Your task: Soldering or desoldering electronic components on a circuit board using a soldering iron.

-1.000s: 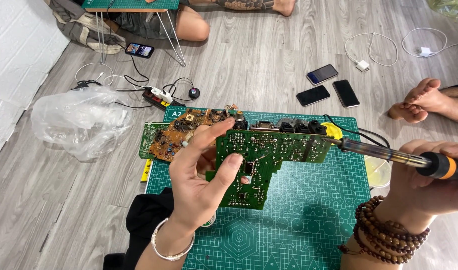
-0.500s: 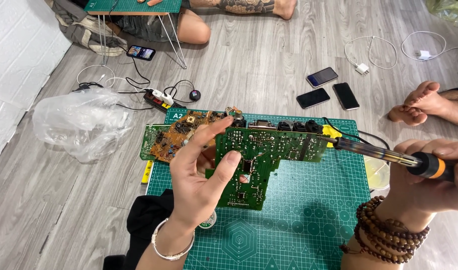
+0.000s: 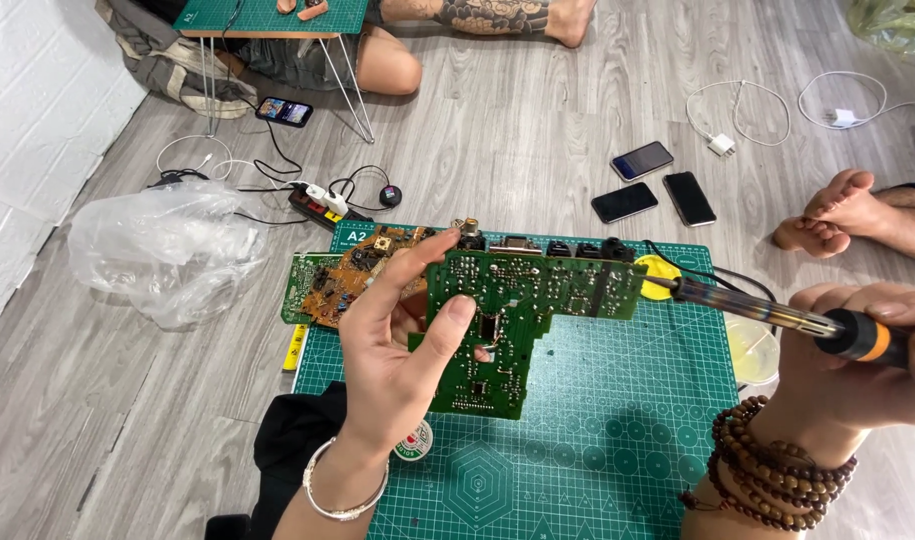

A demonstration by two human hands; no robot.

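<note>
Head view: your left hand (image 3: 398, 350) grips a green circuit board (image 3: 518, 310) upright above the green cutting mat (image 3: 618, 440), its long top edge running left to right, while your right hand (image 3: 858, 370) is clenched around a soldering iron (image 3: 778, 315) whose tip points left, just beside the board's right end. Beyond, a second board (image 3: 343, 280) lies on the mat's far corner, then a plastic bag (image 3: 168, 250), phones (image 3: 658, 185) and another person's feet (image 3: 848, 210) on the wooden floor (image 3: 538, 110).

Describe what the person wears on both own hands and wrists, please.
The left hand is bare, with no glove or ring visible; a thin silver metal bangle circles its wrist. The right hand is bare too; a dark brown wooden bead bracelet, wound in several loops, sits on its wrist. No sleeves reach either wrist.
</note>
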